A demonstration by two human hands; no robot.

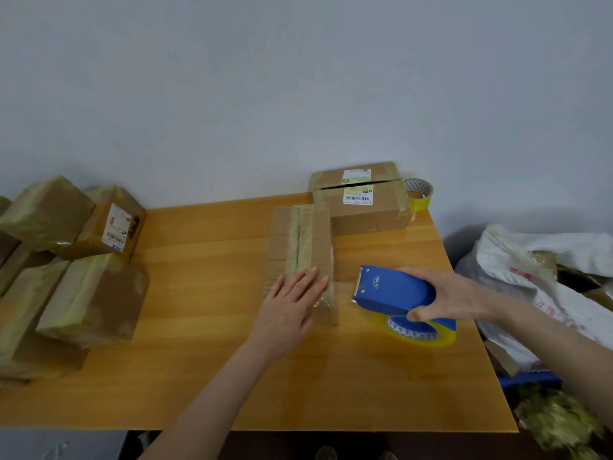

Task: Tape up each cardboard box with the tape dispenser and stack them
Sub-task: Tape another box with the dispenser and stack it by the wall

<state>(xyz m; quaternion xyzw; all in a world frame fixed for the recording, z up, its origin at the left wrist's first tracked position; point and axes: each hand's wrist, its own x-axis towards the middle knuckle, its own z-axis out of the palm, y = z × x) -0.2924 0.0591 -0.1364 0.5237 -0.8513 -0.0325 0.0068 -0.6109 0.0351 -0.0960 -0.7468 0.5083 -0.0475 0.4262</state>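
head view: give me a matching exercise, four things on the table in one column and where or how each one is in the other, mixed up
Things:
1 dispenser
2 long box
3 labelled box
4 spare roll

States:
a top seam gaping
b at the far right corner of the table
c under the flat left hand
d gripped by the right hand

Pairs: 1-d, 2-c, 3-a, 4-b

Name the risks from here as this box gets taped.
The tape dispenser has its front end close to the left hand, flat on the cardboard box; a slip by the right hand could nick the fingers.
The tape at that box's near end looks wrinkled and may lift.
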